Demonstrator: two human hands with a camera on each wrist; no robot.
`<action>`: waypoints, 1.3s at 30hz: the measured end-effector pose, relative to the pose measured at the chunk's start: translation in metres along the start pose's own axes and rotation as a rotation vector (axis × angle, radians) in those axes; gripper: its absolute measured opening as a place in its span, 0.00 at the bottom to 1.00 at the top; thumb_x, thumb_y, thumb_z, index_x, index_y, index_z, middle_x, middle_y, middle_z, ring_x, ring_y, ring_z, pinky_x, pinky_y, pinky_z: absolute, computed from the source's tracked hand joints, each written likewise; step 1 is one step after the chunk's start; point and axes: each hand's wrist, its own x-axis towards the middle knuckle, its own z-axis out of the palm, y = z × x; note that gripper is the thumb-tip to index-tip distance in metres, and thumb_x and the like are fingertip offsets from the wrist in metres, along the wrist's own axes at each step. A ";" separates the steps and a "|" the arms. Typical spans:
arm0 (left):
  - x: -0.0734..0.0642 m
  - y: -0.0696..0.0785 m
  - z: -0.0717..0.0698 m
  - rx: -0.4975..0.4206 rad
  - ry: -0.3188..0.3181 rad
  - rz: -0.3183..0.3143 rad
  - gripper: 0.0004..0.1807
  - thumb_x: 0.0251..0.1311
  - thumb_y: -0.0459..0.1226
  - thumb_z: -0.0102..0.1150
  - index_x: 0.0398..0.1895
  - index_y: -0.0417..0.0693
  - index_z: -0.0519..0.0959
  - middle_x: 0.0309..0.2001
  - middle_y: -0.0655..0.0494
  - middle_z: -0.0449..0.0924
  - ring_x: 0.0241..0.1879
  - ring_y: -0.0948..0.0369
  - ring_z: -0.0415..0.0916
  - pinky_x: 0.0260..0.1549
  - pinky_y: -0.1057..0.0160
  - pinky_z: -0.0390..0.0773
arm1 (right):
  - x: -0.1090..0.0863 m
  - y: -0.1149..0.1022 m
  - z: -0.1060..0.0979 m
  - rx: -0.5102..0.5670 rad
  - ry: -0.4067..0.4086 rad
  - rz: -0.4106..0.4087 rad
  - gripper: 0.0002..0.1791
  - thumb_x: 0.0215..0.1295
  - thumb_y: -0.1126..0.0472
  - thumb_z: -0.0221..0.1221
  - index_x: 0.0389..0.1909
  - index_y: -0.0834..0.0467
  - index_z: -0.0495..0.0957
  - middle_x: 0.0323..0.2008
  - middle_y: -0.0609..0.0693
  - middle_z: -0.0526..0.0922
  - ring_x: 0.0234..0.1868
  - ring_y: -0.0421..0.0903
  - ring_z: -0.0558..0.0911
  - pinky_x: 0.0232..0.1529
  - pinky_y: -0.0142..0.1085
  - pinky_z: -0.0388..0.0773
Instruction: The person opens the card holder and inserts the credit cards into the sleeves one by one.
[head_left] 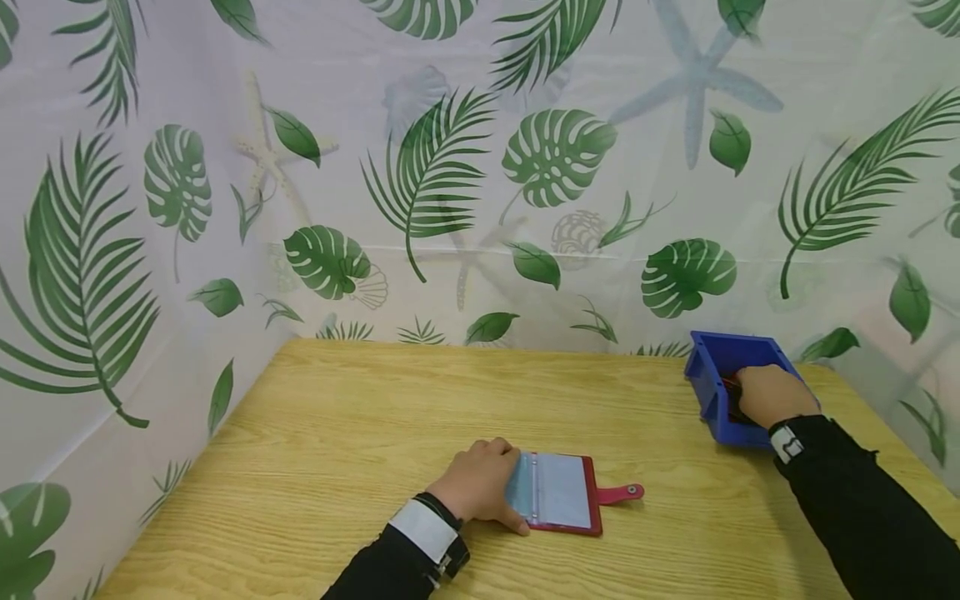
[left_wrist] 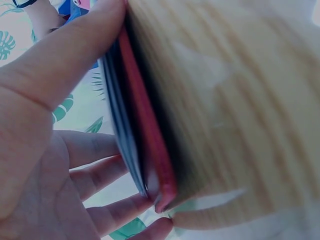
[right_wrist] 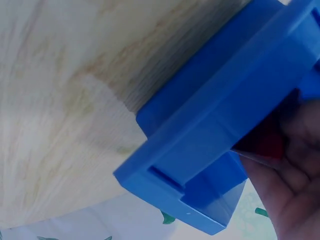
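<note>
A small red ring-bound card album (head_left: 566, 490) lies open on the table, with clear sleeve pages and a snap strap pointing right. My left hand (head_left: 480, 483) holds its left side, thumb at the near edge and fingers at the far edge. In the left wrist view, thumb and fingers span the red cover (left_wrist: 145, 105) and the stacked pages. My right hand (head_left: 776, 396) reaches into a blue plastic bin (head_left: 712, 392). A dark red flat piece (right_wrist: 267, 140) shows against its fingers in the right wrist view; I cannot tell whether they grip it.
The wood-grain table (head_left: 337, 425) carries the album at its front middle and the bin toward the back right corner. A white cloth (head_left: 465, 275) printed with green leaves hangs behind the table and along its sides.
</note>
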 end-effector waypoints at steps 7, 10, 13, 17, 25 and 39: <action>-0.001 0.001 -0.001 0.007 0.003 0.015 0.53 0.38 0.65 0.72 0.68 0.46 0.70 0.63 0.52 0.70 0.60 0.51 0.69 0.52 0.54 0.75 | -0.004 -0.001 -0.006 0.050 0.104 0.086 0.06 0.57 0.73 0.54 0.23 0.67 0.76 0.17 0.54 0.74 0.20 0.51 0.72 0.23 0.45 0.69; -0.001 0.001 -0.002 0.003 0.010 0.021 0.53 0.39 0.65 0.72 0.67 0.46 0.70 0.62 0.51 0.71 0.59 0.51 0.70 0.51 0.54 0.76 | -0.006 -0.007 -0.014 0.087 0.112 0.142 0.07 0.57 0.72 0.54 0.32 0.73 0.78 0.21 0.59 0.77 0.22 0.54 0.74 0.25 0.48 0.73; -0.002 0.000 -0.003 0.000 0.018 0.025 0.53 0.39 0.64 0.72 0.67 0.45 0.70 0.62 0.51 0.71 0.59 0.51 0.70 0.51 0.55 0.76 | -0.009 -0.014 -0.023 0.116 0.157 0.176 0.13 0.58 0.71 0.53 0.41 0.76 0.76 0.25 0.65 0.79 0.23 0.57 0.77 0.28 0.53 0.75; -0.002 0.001 -0.003 -0.002 0.024 0.026 0.53 0.39 0.64 0.72 0.67 0.45 0.70 0.62 0.50 0.71 0.59 0.50 0.70 0.51 0.54 0.76 | -0.013 -0.023 -0.030 0.147 0.280 0.172 0.15 0.60 0.70 0.51 0.43 0.78 0.72 0.26 0.70 0.79 0.21 0.59 0.76 0.25 0.54 0.74; -0.003 0.002 -0.002 -0.029 0.035 0.012 0.52 0.37 0.63 0.74 0.65 0.45 0.72 0.61 0.51 0.72 0.59 0.50 0.71 0.51 0.53 0.76 | -0.021 -0.068 -0.042 0.317 0.274 0.131 0.17 0.66 0.64 0.52 0.47 0.77 0.71 0.36 0.72 0.80 0.25 0.55 0.81 0.23 0.45 0.78; -0.002 0.004 -0.001 -0.059 0.037 0.006 0.53 0.37 0.64 0.74 0.65 0.45 0.72 0.61 0.51 0.72 0.59 0.50 0.70 0.52 0.50 0.75 | -0.029 -0.145 -0.024 0.665 -0.023 0.078 0.17 0.67 0.65 0.55 0.50 0.75 0.72 0.42 0.68 0.82 0.38 0.56 0.84 0.35 0.43 0.82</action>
